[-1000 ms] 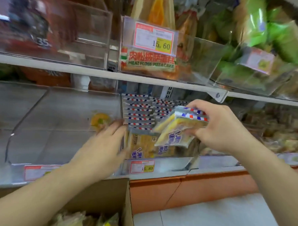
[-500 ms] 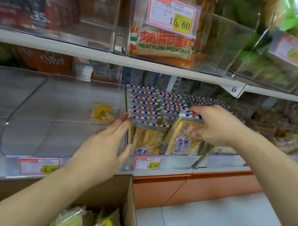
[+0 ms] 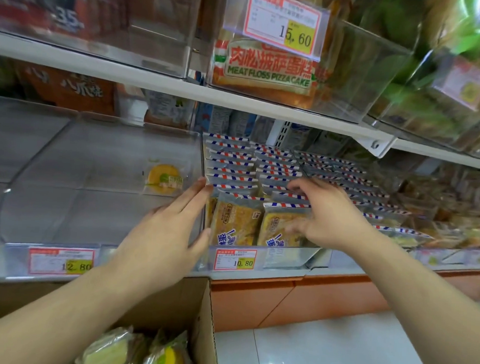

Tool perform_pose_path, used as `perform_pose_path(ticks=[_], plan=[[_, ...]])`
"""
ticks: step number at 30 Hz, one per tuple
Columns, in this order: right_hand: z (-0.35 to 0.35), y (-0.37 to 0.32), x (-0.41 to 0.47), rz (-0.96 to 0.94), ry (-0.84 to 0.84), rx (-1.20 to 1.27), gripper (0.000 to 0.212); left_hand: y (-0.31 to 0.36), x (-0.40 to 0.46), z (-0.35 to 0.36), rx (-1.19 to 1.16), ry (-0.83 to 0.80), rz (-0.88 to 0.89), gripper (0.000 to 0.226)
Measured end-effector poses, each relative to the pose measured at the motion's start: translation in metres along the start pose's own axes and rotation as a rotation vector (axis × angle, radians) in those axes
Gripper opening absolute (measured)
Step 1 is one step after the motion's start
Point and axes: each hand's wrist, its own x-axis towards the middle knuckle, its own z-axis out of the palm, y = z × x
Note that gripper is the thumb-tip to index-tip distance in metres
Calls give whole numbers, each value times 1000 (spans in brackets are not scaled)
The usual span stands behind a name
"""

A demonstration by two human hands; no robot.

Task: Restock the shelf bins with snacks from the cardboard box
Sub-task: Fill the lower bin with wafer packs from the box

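Shelf bins (image 3: pixel 311 255) of clear plastic, viewed from a head-worn camera, middle tier. Centre bin packed with rows of snack packets (image 3: pixel 233 221), upright, yellow cake visible through the wrap, top seals striped red, white and blue. Left hand (image 3: pixel 165 233) flat against the clear divider at the left side of that bin, fingers straight and pressed together, tips reaching the striped seals, thumb low near the bin's front edge; nothing pinched. Right hand (image 3: pixel 329 218) resting on the front-right packet (image 3: pixel 279 229), fingers slightly spread and bent over its striped top seal, thumb down along its face; firm grip or mere touch, cannot tell. Price tag (image 3: pixel 235 260) reading 10.80 on the bin front, just below the two front packets. Neighbouring bin (image 3: pixel 96 161) to the left, holding a single round yellow snack (image 3: pixel 164 178) near its right wall; price tag there (image 3: pixel 62 262) reading 12.80. Cardboard box (image 3: pixel 197 312) at bottom left, below the shelf edge and under the left forearm, open, with clear-wrapped yellow and pale green snacks (image 3: pixel 138 353) inside. Upper tier: bin with an orange pack labelled MEAT FLOSS PIZZA CAKE (image 3: pixel 265 70) behind a tag reading 15.60 (image 3: pixel 284 21); green-wrapped goods (image 3: pixel 446 39) further right, blurred. Orange base panel (image 3: pixel 283 302) and pale floor tile (image 3: pixel 322 350) beneath the shelf.
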Motion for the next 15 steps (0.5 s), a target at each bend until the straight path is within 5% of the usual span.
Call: perform_pose_path(ticks=[7, 15], plan=[[16, -2, -6, 35, 127, 50, 53, -2, 0, 2, 24, -16, 9, 81], [18, -31, -39, 45, 226, 148, 64, -27, -46, -34, -45, -76, 104, 76]])
